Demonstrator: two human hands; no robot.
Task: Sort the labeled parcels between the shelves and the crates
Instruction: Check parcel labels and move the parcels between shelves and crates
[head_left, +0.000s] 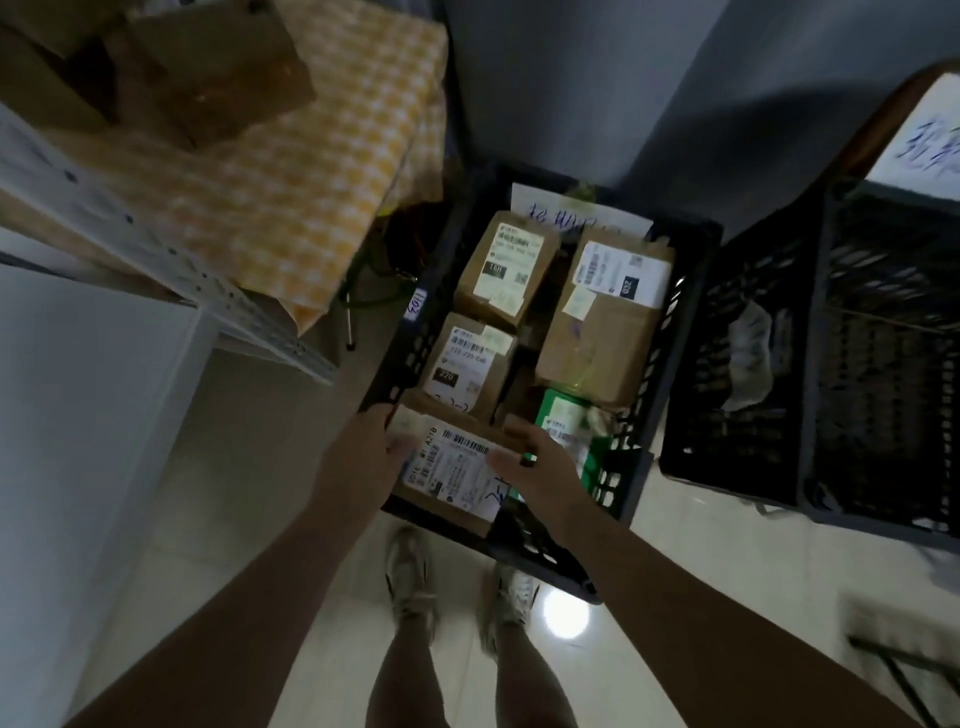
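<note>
A brown cardboard parcel (452, 470) with a white barcode label sits at the near end of a black plastic crate (670, 322). My left hand (371, 449) grips its left side and my right hand (537, 462) grips its right side, thumbs on the label. Further inside the crate lie three more labeled brown parcels (506, 270), (470, 361), (608, 317) and a green packet (566, 421). A handwritten paper sign (571, 208) leans at the crate's far end.
A second black crate (810, 364) stands to the right, holding a crumpled white bag. On the left, a white metal shelf (156, 244) carries a yellow checked cloth and brown boxes (208, 67). My feet stand on the pale tiled floor below the crate.
</note>
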